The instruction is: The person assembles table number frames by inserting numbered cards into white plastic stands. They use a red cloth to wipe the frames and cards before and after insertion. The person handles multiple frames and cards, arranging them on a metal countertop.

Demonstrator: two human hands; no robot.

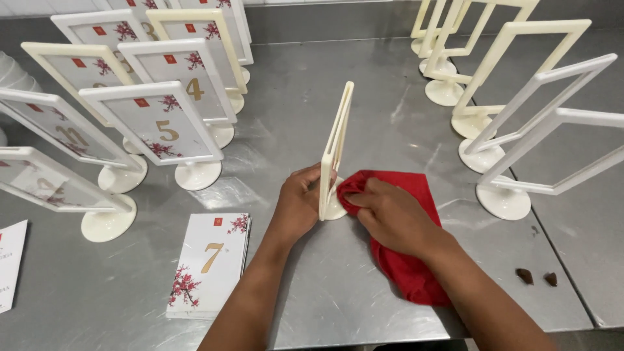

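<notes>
Head view, stand in hand: cream plastic frame stand [335,149], seen edge-on, upright on its round foot near the middle of the steel worktop [364,84].
Left hand [298,205]: fingers closed round the lower edge of the upright frame stand, steadying it.
Right hand [393,218]: fingers pressed down on a red cloth [406,273], bunching it against the foot of the stand (cloth trails toward the near edge).
Handling of the stand: likely light, stiff, smooth and a little slippery; thin frame looks apt to flex or crack if squeezed, top-heavy on a small foot. Best hold judged low on the side rail or at the foot.
Handling of the cloth: soft, limp, easily gathered anywhere.
Filled stands, left [156,127]: about eight with flowered number cards (back rows overlap, count unsure).
Empty stands, right [520,169]: about six, some cream, some whiter (far ones overlap).
Loose cards: small stack of flowered number cards [209,263] flat at near left; another card edge [10,260] at the far-left border.
Small brown bits [536,277]: two, near the right edge.
</notes>
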